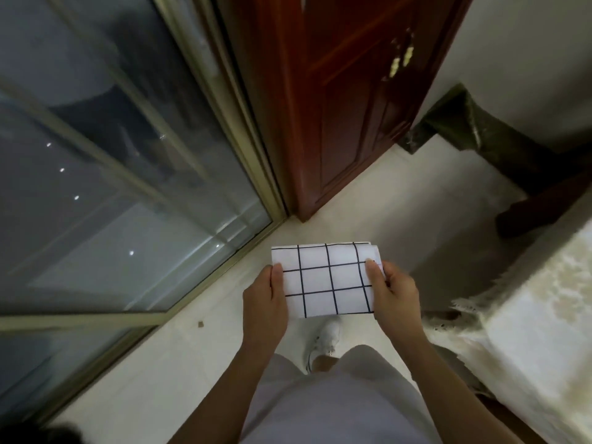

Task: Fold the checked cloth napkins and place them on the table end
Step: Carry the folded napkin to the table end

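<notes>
**Folded checked napkin held over the floor, 2 hands on it**

Folded down to a neat flat rectangle, white cloth with thin dark grid lines: the napkin (326, 278). Soft, matte weave, several layers showing stacked at the far right corner. Held up in the air in front of the body, above the pale glossy floor (400, 200), not resting on anything.

Left hand (264, 301) pinching the left short edge, thumb flat on top, fingers tucked under the cloth. Right hand (395, 294) same deal on the right edge, thumb on top near the far corner, fingers curled beneath. So both grips closed on the cloth, 1 per side.

Off to the right, the worktop (541, 318) draped in a cream, lacy, fringed cover, edges frayed and tasselly. Napkin well clear of it, to its left.

Straight ahead, a reddish-brown wooden door (346, 100) with raised panels and a brassy handle. To the left, big glass panes in a dull gold metal frame (224, 100), smooth and reflective. Below, a white sneaker (323, 342) poking out past light shorts.
</notes>
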`<state>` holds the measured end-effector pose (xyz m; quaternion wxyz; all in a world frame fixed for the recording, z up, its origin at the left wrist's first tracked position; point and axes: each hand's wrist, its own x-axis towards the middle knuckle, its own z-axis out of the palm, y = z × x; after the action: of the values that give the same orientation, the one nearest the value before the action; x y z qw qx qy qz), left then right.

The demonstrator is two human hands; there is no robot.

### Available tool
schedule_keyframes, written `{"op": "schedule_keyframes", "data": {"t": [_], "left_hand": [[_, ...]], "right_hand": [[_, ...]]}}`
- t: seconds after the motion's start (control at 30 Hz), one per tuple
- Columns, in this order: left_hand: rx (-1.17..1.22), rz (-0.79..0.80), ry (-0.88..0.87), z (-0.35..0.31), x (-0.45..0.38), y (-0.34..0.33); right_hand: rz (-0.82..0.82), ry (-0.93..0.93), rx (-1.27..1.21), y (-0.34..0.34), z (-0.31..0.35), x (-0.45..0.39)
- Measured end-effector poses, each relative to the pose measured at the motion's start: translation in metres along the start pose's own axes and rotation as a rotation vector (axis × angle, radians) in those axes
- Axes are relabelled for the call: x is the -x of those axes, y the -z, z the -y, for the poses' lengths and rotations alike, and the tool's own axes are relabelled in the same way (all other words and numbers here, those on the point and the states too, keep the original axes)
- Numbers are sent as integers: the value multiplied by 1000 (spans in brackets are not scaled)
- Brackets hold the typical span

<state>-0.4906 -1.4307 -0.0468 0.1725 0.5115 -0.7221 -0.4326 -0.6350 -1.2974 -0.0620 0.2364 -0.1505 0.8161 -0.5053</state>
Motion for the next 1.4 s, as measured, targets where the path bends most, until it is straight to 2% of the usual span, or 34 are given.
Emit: {"op": "schedule_keyframes", "data": {"t": [0.2,0.47,0.67,0.9,1.0,1.23,1.4], "left_hand": [[9,116,-167,-53,-62,-45],[-37,308,-217,-103,-135,-109],[-42,476,-355,-159,-207,-164],[-89,570,-513,-220,-300,-236],[-179,605,-574,-243,-331,-259],[-168,677,-580,-286,-371,-315],[-176,715,-583,-319,-397,-367]], "right_hand": [[-148,-63,-32,36,11,-55],[-329,-173,-86,63,8,-116],[-471,-220,-117,86,19,-183],[-620,-269,-147,109,38,-270],[-654,-295,-126,113,45,-303],[-749,-303,-115,149,45,-363],[-741,-338,-136,178,31,-412]]}}
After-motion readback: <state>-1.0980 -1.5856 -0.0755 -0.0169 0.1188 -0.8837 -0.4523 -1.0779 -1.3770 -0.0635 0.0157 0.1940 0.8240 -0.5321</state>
